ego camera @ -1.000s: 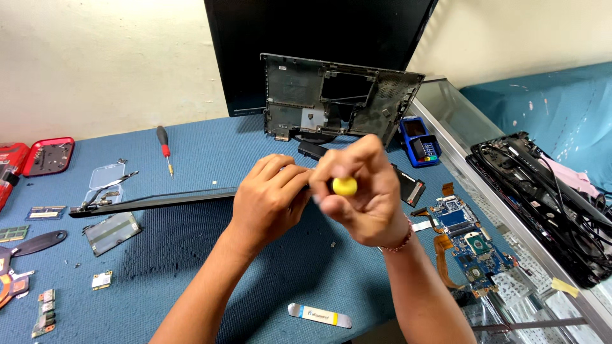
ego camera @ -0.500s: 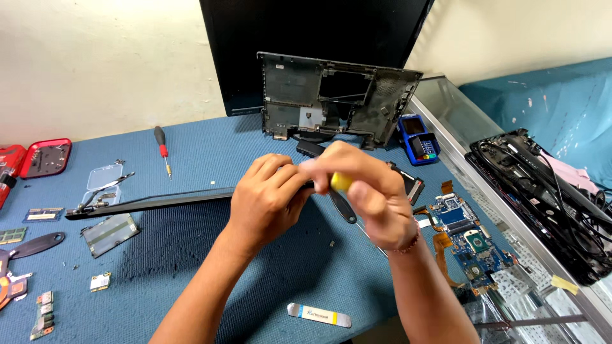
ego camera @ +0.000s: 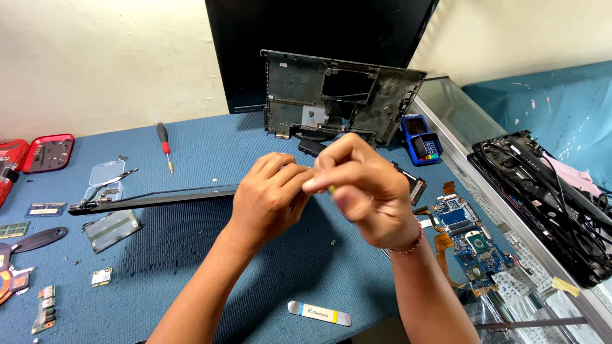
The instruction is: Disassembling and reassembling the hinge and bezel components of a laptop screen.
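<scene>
Blue bench: left hand (ego camera: 271,199) pinches one bezel (ego camera: 153,200), right hand (ego camera: 366,191) grasps one yellow-tipped tool (ego camera: 331,189); one screwdriver (ego camera: 164,145) upper left.

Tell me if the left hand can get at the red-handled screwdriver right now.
Probably yes: the red-handled screwdriver lies in the open on the blue mat, nothing around it, but the left hand is busy at the long black strip.

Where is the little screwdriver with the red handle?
In the head view, the red-handled screwdriver lies on the blue mat at the upper left, well apart from the left hand. A clear plastic box sits just below and left of it.
</scene>
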